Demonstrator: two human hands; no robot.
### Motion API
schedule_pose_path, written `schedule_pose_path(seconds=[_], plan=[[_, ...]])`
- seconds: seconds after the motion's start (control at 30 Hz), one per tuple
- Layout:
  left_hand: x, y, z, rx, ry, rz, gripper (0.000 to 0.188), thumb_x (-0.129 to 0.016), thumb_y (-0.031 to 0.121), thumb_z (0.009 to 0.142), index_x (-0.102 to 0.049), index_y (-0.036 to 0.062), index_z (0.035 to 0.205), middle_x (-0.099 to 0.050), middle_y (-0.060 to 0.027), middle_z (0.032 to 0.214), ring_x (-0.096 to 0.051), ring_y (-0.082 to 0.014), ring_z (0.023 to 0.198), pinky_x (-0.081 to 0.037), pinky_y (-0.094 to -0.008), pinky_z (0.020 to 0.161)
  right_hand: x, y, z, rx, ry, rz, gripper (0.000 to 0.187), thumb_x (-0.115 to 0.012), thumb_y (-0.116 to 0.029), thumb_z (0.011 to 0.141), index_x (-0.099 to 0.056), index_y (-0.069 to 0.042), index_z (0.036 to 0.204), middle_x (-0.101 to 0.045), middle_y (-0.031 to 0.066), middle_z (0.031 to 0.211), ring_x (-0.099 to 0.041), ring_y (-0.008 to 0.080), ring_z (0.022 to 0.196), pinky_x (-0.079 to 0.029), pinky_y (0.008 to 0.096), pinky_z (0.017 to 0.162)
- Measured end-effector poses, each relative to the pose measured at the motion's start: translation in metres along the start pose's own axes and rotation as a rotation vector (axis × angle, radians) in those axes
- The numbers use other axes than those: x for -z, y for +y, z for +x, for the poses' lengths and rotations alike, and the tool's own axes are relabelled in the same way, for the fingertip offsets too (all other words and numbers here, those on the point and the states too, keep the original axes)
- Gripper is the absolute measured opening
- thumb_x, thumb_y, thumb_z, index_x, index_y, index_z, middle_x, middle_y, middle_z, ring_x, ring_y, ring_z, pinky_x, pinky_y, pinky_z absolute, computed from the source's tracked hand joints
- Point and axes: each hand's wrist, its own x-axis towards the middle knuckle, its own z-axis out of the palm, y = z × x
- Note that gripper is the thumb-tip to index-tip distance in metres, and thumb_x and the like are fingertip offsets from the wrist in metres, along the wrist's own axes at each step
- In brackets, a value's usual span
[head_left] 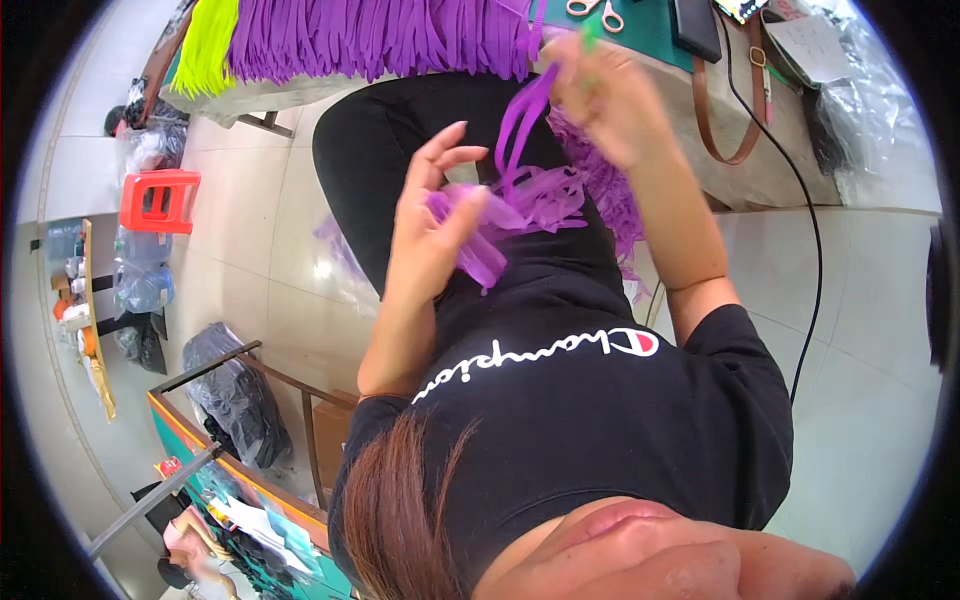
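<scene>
Brown hair (400, 500) hangs nearest, over the black shirt (560, 420); past it stretches the lap in black trousers (355, 150). At the lap's far side, the table (750, 165) runs its near edge across the view, with purple fringe (380, 40) and lime strips (205, 60) hanging over it. Tiled floor (235, 225) spans the room between the left thigh and a red stool (182, 200); on the other side a black cable (817, 250) drops past the table corner.

Over the lap, the left hand (425, 230) has its fingers parted and half curled, its thumb lying across purple strips (482, 260); how firmly it presses cannot be told. Higher, by the table edge, the blurred right hand (612, 105) pinches a purple loop (538, 92) at its fingertips, where a green thing (590, 38) shows too smeared to identify. Below the loop, a purple heap (550, 205) rests on the lap. Scissors (611, 20) and a phone (695, 28) lie just beyond.
</scene>
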Motion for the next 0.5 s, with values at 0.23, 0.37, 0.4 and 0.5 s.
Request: schedule_pose_path(seconds=[0.23, 0.37, 0.4, 0.5], plan=[[0.064, 0.018, -0.011, 0.016, 0.121, 0.006, 0.037, -0.035, 0.02, 0.101, -0.036, 0.0028, 0.135, -0.049, -0.0211, 0.126, -0.06, -0.0244, 0.104, -0.046, -0.0321, 0.09, -0.017, -0.148, -0.015, 0.734, 0.443, -0.287, 0.021, -0.052, -0.015, 0.092, -0.055, -0.001, 0.108, -0.057, 0.0041, 0.074, -0.049, 0.0049, 0.053, -0.033, 0.0153, 0.041], [0.081, 0.019, -0.019, 0.01, 0.157, 0.328, 0.04, -0.032, 0.024, 0.102, -0.033, 0.0036, 0.136, -0.047, -0.0241, 0.128, -0.063, -0.0297, 0.099, -0.048, -0.0374, 0.09, -0.029, -0.133, -0.04, 0.644, 0.361, -0.472, 0.025, -0.053, -0.017, 0.092, -0.062, 0.0, 0.108, -0.049, 0.0003, 0.064, -0.039, 0.0044, 0.042, -0.028, 0.0191, 0.037], [0.078, 0.022, -0.018, 0.009, 0.163, 0.327, 0.04, -0.032, 0.024, 0.102, -0.033, 0.0036, 0.136, -0.047, -0.0241, 0.128, -0.063, -0.0297, 0.099, -0.048, -0.0374, 0.09, -0.024, -0.122, -0.046, 0.486, 0.253, -0.672, 0.027, -0.056, -0.019, 0.088, -0.059, 0.001, 0.107, -0.051, -0.0007, 0.069, -0.041, 0.0036, 0.049, -0.029, 0.0183, 0.043], [0.06, 0.03, -0.01, 0.024, 0.006, -0.22, 0.052, -0.048, 0.025, 0.097, -0.025, 0.0051, 0.14, -0.042, -0.0281, 0.134, -0.058, -0.0342, 0.11, -0.048, -0.0422, 0.093, -0.068, -0.079, -0.059, -0.022, 0.022, -0.848, 0.035, -0.061, -0.023, 0.079, -0.057, 0.0, 0.104, -0.05, -0.004, 0.066, -0.04, 0.0027, 0.051, -0.027, 0.0188, 0.047]])
